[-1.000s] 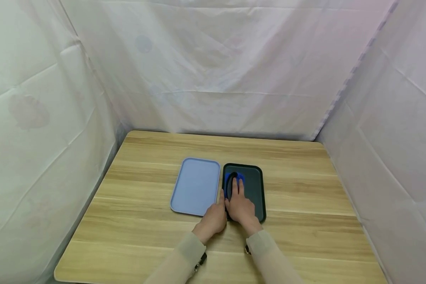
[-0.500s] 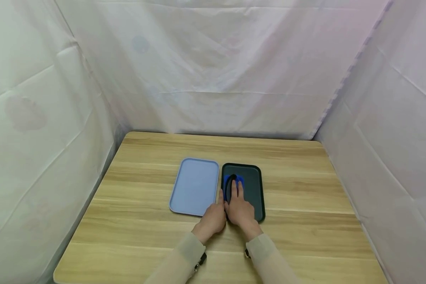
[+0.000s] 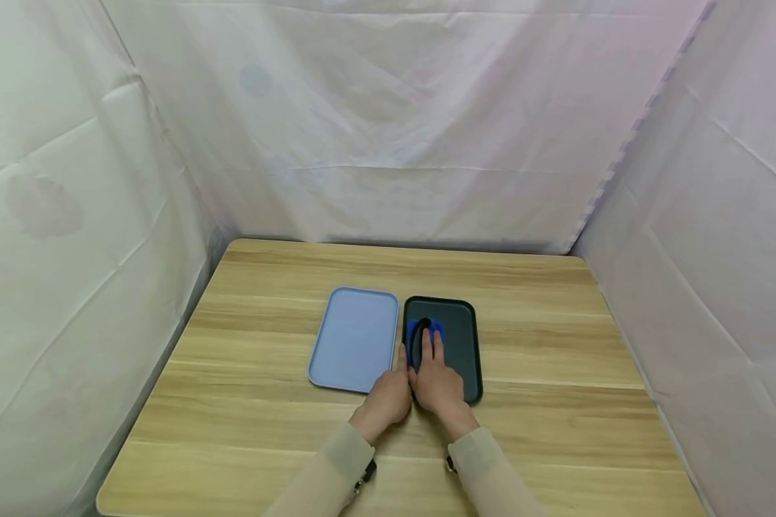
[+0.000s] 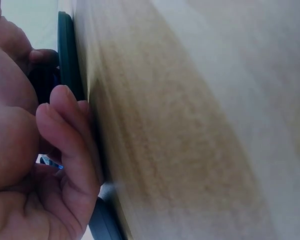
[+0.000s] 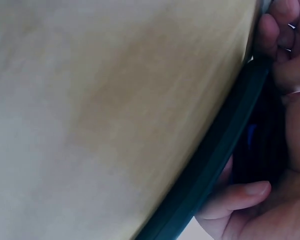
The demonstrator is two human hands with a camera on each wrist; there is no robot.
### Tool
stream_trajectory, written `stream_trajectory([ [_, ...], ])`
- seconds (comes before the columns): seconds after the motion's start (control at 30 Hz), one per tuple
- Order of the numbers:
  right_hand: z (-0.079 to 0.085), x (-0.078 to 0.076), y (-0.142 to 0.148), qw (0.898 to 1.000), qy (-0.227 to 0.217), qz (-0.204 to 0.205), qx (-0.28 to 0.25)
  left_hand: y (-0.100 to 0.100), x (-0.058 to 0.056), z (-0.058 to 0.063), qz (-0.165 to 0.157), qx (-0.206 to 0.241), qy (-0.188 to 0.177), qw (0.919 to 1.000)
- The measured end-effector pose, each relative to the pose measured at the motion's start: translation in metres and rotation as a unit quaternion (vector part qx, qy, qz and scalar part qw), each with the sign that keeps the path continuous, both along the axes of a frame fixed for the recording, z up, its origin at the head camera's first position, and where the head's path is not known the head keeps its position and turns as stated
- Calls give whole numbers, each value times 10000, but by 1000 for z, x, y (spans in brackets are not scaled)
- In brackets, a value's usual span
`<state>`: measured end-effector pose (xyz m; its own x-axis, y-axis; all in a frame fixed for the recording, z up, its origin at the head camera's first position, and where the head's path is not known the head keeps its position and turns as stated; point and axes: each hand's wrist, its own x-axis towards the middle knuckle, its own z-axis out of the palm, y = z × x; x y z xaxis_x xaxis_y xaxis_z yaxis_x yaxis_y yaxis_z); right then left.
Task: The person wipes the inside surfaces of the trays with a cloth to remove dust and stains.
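A blue flat-based thing (image 3: 437,327) with a black curved handle (image 3: 417,343) lies at the left side of a dark green tray (image 3: 460,337). Over it, my right hand (image 3: 437,382) holds the handle between thumb and fingers, with two fingers stretched forward onto the blue base. My palm hides most of it, so its exact kind cannot be told. My left hand (image 3: 389,396) rests at the tray's near left edge, its index finger straight along the rim. In the left wrist view, the other left fingers (image 4: 72,145) are loosely bent beside the tray's side.
A light blue tray (image 3: 354,339) lies just left of the green one, with a narrow gap between them. Both trays lie on a wood-grain table (image 3: 556,359). Pale cloth sheets (image 3: 388,129) hang behind the table and at both sides.
Over the first half second, the blue thing and my right hand slid slightly towards me on the tray. My left hand stayed at the rim. Since then, hardly anything has moved.
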<state>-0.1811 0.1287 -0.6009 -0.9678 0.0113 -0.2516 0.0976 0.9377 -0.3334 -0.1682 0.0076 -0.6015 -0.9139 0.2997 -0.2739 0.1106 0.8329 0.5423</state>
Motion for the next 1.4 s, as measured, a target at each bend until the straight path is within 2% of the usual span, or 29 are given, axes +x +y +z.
stream_trajectory([
  [0.17,-1,1,2,10000,12,-81,52,1,1,0,17,-85,103,9999],
  [0.6,4,4,13,9998,-27,-140,-124,3,1,1,116,-202,61,9997],
  [1.4,3,4,44,9997,-182,-138,-76,2,1,0,150,-137,121,9997],
])
